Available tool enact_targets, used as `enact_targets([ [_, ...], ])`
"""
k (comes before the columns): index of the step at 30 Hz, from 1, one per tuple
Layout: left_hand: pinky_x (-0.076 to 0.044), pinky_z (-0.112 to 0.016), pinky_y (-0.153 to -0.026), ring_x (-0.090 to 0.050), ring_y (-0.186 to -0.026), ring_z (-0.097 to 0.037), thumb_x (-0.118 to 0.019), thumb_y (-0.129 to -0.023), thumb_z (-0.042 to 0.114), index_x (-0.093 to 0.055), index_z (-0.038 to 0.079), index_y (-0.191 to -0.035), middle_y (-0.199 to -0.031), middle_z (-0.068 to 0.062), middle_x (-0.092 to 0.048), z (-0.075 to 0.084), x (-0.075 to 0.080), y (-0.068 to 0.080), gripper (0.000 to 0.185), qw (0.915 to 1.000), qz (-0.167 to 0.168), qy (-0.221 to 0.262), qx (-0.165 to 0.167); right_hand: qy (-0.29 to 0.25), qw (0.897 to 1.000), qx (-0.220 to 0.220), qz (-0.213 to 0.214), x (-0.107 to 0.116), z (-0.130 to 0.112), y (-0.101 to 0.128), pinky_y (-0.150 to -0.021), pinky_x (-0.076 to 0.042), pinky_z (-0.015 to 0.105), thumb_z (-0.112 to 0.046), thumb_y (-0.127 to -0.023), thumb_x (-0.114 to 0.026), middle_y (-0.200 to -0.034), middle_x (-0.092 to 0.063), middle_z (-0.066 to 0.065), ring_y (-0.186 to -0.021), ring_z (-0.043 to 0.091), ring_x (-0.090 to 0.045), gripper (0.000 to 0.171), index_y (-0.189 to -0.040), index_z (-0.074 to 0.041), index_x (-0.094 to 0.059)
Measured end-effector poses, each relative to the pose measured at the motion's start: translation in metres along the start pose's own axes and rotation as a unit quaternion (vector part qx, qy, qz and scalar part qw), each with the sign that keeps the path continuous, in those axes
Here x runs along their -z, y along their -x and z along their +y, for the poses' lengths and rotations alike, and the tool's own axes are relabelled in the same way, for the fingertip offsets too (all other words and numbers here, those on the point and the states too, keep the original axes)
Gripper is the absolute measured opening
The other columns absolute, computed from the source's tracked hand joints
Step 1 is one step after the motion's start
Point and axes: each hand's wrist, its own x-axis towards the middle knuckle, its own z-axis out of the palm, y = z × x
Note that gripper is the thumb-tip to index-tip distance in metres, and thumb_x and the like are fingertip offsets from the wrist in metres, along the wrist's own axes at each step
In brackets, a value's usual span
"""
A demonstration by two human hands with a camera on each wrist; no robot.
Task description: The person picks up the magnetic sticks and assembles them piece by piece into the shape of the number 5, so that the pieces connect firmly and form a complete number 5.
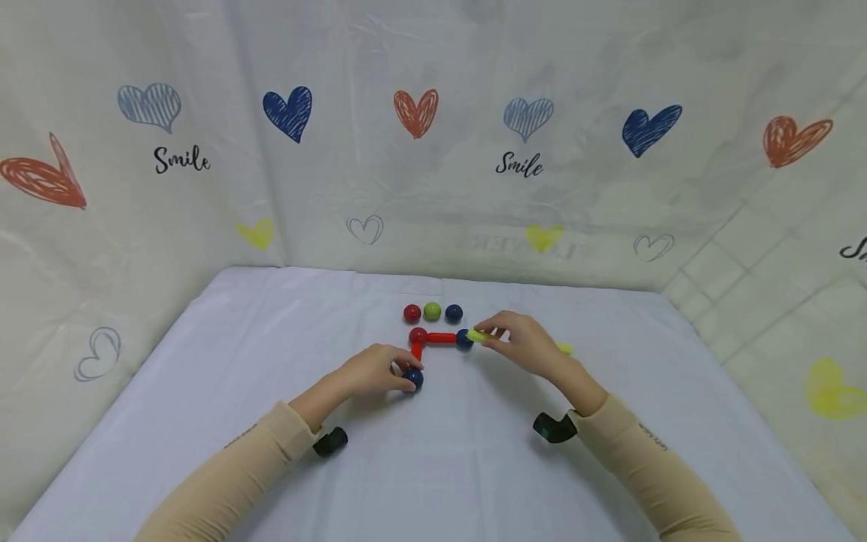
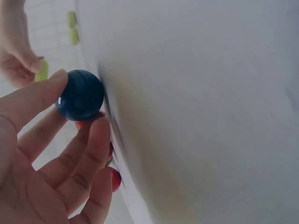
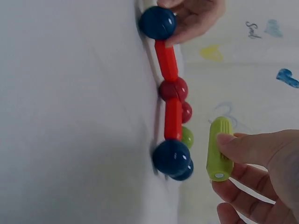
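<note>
Green rod [image 3: 218,149] in right-hand grip [image 3: 261,163]

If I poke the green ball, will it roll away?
Probably. The green ball looks round, smooth and loose on the flat table, joined to no rod. The red ball and blue ball beside it might block sideways rolling.

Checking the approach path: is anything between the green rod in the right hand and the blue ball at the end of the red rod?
Nothing visible. The green rod sits just beside the blue ball, open gap between.
</note>
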Motion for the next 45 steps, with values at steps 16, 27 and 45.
enact_targets([
  [16, -0.054, -0.042, -0.091, -0.066, -0.099, -0.020, -0.081, -0.090, 0.016, -0.074, 0.015, -0.118, -0.110, -0.004, -0.073, 0.000, -0.001, -0.001, 0.029, 0.9999, 0.003, 0.000, -0.012, -0.049, 0.993, 0.052, -0.099, -0.047, -0.009, 0.002, -0.082, -0.056, 0.032, -0.007, -0.092, -0.076, -0.106, -0.073, 0.000, -0.092, 0.013, -0.063, 0.025, -0.117, -0.007, -0.076],
  [27, -0.055, -0.042, -0.090, -0.066, -0.100, -0.020, -0.080, -0.090, 0.015, -0.074, 0.013, -0.120, -0.109, -0.003, -0.073, 0.002, 0.001, 0.000, 0.030, 0.9999, 0.003, 0.009, -0.012, -0.048, 0.991, 0.062, -0.113, -0.055, -0.019, -0.001, -0.083, -0.056, 0.031, -0.008, -0.091, -0.078, -0.106, -0.073, -0.001, -0.096, 0.014, -0.065, 0.024, -0.115, -0.008, -0.077],
  [45, -0.055, -0.040, -0.088, -0.067, -0.098, -0.020, -0.080, -0.090, 0.013, -0.074, 0.013, -0.118, -0.109, -0.005, -0.073, 0.001, 0.001, -0.001, 0.028, 0.9998, 0.001, 0.006, -0.020, -0.024, 0.992, 0.073, -0.105, -0.060, -0.027, -0.004, -0.086, -0.056, 0.033, -0.007, -0.090, -0.079, -0.105, -0.073, 0.001, -0.098, 0.017, -0.067, 0.025, -0.114, -0.008, -0.077],
])
